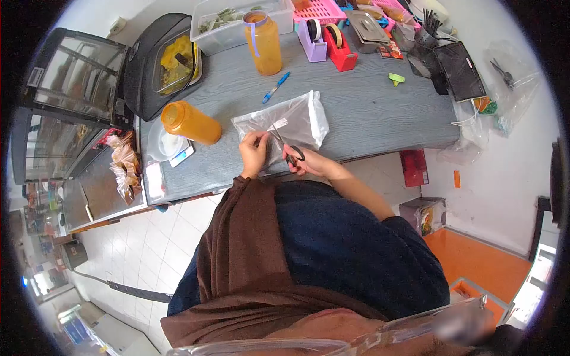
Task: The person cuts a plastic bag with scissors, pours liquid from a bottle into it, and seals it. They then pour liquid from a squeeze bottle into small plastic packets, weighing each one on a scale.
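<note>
The clear plastic bag (pixel 306 121) lies flat on the grey table (pixel 368 113), directly in front of both hands, on the side away from the body. Its long axis goes mostly across, from left to right, and its far edge rises somewhat towards the right. The left hand (pixel 253 155) is at the near left corner of the bag and is the nearer one to it. Its fingers are bent and almost closed, and they appear to pinch the plastic edge between thumb and fingertips. The right hand (pixel 304 165) is closed around the black handles of the scissors (pixel 295 155), a little to the right of the left hand. The blades point away from the body and to the left, over the bag, beside a small white label (pixel 278 124). How wide the blades are open, I cannot tell.

Beyond the bag there is a blue pen (pixel 276 88), and behind it an orange bottle (pixel 264 50) stands upright. A second orange jar (pixel 196 123) is to the left, beside a white bowl (pixel 161 142). Farther back, a clear tub (pixel 222 35) contains green leaves (pixel 228 18), and a tray (pixel 198 70) holds yellow food (pixel 173 59).
</note>
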A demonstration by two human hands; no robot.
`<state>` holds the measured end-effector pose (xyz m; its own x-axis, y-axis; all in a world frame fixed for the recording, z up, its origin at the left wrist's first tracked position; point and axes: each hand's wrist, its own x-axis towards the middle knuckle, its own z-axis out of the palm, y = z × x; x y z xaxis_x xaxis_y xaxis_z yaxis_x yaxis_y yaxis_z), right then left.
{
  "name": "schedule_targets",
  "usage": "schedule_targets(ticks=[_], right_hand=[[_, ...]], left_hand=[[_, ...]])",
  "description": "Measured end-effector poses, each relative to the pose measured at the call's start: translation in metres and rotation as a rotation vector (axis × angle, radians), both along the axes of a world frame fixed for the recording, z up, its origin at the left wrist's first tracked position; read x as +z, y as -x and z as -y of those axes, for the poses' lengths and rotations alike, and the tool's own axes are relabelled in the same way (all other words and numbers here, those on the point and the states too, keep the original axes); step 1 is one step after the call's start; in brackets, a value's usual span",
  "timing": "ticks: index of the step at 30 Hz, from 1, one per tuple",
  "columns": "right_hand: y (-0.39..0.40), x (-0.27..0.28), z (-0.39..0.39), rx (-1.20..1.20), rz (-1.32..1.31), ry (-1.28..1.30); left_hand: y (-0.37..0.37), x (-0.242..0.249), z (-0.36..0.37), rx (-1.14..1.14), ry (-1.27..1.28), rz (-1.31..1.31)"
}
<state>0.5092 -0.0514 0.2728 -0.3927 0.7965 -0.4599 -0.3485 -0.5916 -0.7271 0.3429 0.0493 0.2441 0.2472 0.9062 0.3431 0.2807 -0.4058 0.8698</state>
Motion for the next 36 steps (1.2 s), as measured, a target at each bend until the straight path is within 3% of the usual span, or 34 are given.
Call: schedule_targets(ticks=[6, 9, 13, 15, 16, 17, 22, 25, 27, 29, 31, 36], right_hand=[[0.010, 0.001, -0.012, -0.122, 0.047, -0.034], [0.011, -0.002, -0.008, -0.164, 0.372, -0.217], [-0.022, 0.003, 0.001, -0.327, 0.437, -0.321], [-0.048, 0.012, 0.008, -0.548, 0.726, -0.307], [-0.065, 0.023, 0.013, -0.484, 1.056, -0.302], [-0.083, 0.031, 0.016, -0.410, 1.386, -0.292], [-0.141, -0.019, 0.012, -0.256, 1.940, -0.247], [-0.108, 0.020, 0.007, -0.224, 2.271, -0.296], [-0.075, 0.046, -0.011, -0.123, 2.051, -0.495], [-0.048, 0.019, -0.031, 0.064, 1.504, -0.911], [-0.017, 0.015, -0.033, 0.077, 1.424, -1.097], [-0.015, 0.016, -0.049, 0.324, 1.394, -1.293]], left_hand=[[0.000, -0.009, 0.003, -0.070, 0.068, 0.047], [0.002, -0.029, -0.002, -0.031, 0.233, 0.140], [0.005, -0.022, -0.002, -0.095, 0.195, 0.004], [0.001, 0.003, 0.002, -0.157, 0.068, -0.102], [0.002, 0.002, -0.001, -0.229, -0.175, -0.199], [0.002, 0.005, 0.001, -0.255, -0.188, -0.247], [0.004, 0.021, 0.006, -0.333, -0.225, -0.402], [0.006, 0.013, 0.004, -0.346, -0.239, -0.417], [0.007, 0.011, 0.002, -0.354, -0.269, -0.379], [0.008, 0.008, 0.002, -0.361, -0.295, -0.330], [0.008, 0.006, 0.001, -0.361, -0.319, -0.265], [0.026, 0.009, -0.001, -0.463, -0.357, -0.469]])
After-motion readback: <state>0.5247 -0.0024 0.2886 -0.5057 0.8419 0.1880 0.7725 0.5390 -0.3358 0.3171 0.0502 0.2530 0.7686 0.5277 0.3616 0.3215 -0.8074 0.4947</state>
